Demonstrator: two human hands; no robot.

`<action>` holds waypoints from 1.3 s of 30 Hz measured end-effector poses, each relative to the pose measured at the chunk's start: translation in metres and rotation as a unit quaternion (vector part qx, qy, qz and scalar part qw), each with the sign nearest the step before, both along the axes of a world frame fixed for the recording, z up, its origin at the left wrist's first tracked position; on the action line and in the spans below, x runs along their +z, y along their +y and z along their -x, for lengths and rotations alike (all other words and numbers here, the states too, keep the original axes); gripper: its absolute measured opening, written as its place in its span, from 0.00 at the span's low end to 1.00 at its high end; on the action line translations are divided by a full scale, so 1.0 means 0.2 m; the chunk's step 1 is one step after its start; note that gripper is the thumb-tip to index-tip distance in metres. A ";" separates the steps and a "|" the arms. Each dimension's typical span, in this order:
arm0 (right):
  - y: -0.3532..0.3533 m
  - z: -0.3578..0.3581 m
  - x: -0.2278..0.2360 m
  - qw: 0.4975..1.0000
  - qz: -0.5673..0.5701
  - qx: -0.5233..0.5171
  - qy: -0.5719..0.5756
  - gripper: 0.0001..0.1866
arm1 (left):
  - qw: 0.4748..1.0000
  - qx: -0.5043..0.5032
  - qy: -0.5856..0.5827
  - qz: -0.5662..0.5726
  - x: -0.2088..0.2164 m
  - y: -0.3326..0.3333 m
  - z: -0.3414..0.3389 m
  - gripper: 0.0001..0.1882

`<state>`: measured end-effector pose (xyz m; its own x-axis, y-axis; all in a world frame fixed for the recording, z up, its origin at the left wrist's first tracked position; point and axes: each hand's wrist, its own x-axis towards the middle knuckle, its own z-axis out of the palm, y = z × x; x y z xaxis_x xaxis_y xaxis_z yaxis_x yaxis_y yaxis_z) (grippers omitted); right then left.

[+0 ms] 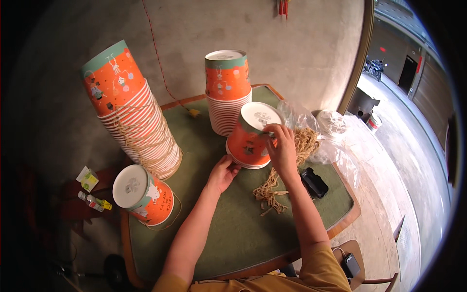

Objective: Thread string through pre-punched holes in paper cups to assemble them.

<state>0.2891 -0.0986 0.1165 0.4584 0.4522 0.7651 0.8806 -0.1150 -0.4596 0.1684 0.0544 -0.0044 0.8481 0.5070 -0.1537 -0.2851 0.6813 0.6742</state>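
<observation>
A small nested stack of upside-down orange paper buckets with a teal band and white base stands on the green table. My left hand is closed at its lower left rim, thumb and fingers against the edge. Bent over the right side of the base, my right hand grips the bucket with curled fingers, some of them hidden. Just right of the buckets lies a bundle of tan twine, with loose strands trailing toward me.
A tall leaning bucket stack wound with twine stands left. A shorter stack is behind; a tied bucket sits at the left edge. A black tray and clear plastic bags lie right. The green table has a wooden edge.
</observation>
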 end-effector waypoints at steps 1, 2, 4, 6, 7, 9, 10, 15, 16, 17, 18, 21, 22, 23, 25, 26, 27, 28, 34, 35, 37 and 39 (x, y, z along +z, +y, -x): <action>0.01 0.01 -0.01 1.000 0.011 -0.005 -0.003 0.09 | 1.000 -0.001 0.000 0.001 0.00 0.01 0.01 0.07; 0.02 0.02 -0.02 1.000 0.005 -0.004 0.004 0.08 | 1.000 0.005 0.008 0.014 0.00 0.02 0.01 0.06; 0.03 0.02 -0.03 1.000 0.006 -0.001 0.004 0.08 | 0.999 0.011 0.016 0.028 -0.01 0.04 0.00 0.06; 0.03 0.03 -0.03 1.000 0.007 0.004 0.003 0.08 | 0.999 0.007 0.026 0.031 -0.02 0.06 -0.01 0.05; 0.03 0.03 -0.03 1.000 0.004 0.002 -0.001 0.08 | 0.999 0.007 0.027 0.032 -0.02 0.06 -0.02 0.05; 0.03 0.04 -0.03 1.000 0.001 0.003 -0.005 0.07 | 0.998 0.027 0.047 0.035 -0.02 0.06 -0.04 0.06; 0.02 0.04 -0.02 1.000 -0.001 0.004 0.001 0.07 | 0.998 0.030 0.048 0.035 -0.02 0.07 -0.04 0.06; 0.00 0.04 -0.01 1.000 -0.010 0.005 0.012 0.07 | 0.997 0.021 0.080 -0.005 0.00 0.05 -0.06 0.07; 0.01 0.04 -0.01 1.000 -0.011 0.008 0.012 0.07 | 0.997 0.024 0.080 -0.006 -0.01 0.05 -0.05 0.07; 0.01 0.05 0.00 1.000 -0.018 0.011 0.012 0.07 | 0.997 0.024 0.076 -0.009 -0.01 0.06 -0.05 0.07; 0.01 0.05 0.00 1.000 -0.025 0.013 0.012 0.06 | 0.997 0.024 0.072 -0.012 -0.02 0.07 -0.05 0.07; 0.00 0.06 0.04 0.999 -0.041 0.020 0.018 0.06 | 0.999 0.017 0.045 -0.009 -0.04 0.07 -0.05 0.08; -0.01 0.06 0.05 0.998 -0.045 0.019 0.029 0.06 | 0.999 0.016 0.046 -0.008 -0.03 0.07 -0.06 0.08; -0.02 0.05 0.06 0.998 -0.057 0.020 0.028 0.06 | 0.999 0.017 0.050 -0.010 -0.02 0.06 -0.07 0.08; -0.05 0.04 0.10 0.996 -0.082 0.028 0.039 0.06 | 0.998 0.019 0.053 -0.012 -0.02 0.06 -0.07 0.09; -0.07 0.03 0.13 0.995 -0.098 0.024 0.023 0.07 | 0.998 0.017 0.051 -0.015 -0.02 0.06 -0.07 0.09; -0.10 0.04 0.17 0.993 -0.114 0.019 0.007 0.07 | 0.999 0.014 0.048 -0.018 -0.02 0.07 -0.07 0.10; -0.12 0.08 0.23 0.983 -0.160 0.054 0.075 0.08 | 0.998 0.018 0.049 -0.018 -0.02 0.08 -0.06 0.10; -0.26 0.25 0.36 0.911 -0.315 0.201 0.174 0.06 | 0.998 0.038 0.029 -0.038 -0.06 0.06 -0.08 0.10; -0.26 0.28 0.35 0.894 -0.313 0.255 0.195 0.07 | 0.998 0.042 -0.004 -0.056 -0.06 0.04 -0.08 0.13; -0.23 0.34 0.30 0.885 -0.276 0.283 0.247 0.06 | 0.990 0.089 -0.075 -0.079 -0.06 -0.03 -0.02 0.25; -0.19 0.36 0.22 0.858 -0.239 0.327 0.317 0.07 | 0.943 0.156 -0.163 -0.246 -0.13 -0.08 0.07 0.28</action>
<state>0.2174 -0.1361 0.1605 0.6184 0.4760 0.6253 0.2406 0.6428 -0.7273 0.1542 0.0377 -0.0307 0.6075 0.6817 0.4078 -0.6661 0.1575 0.7290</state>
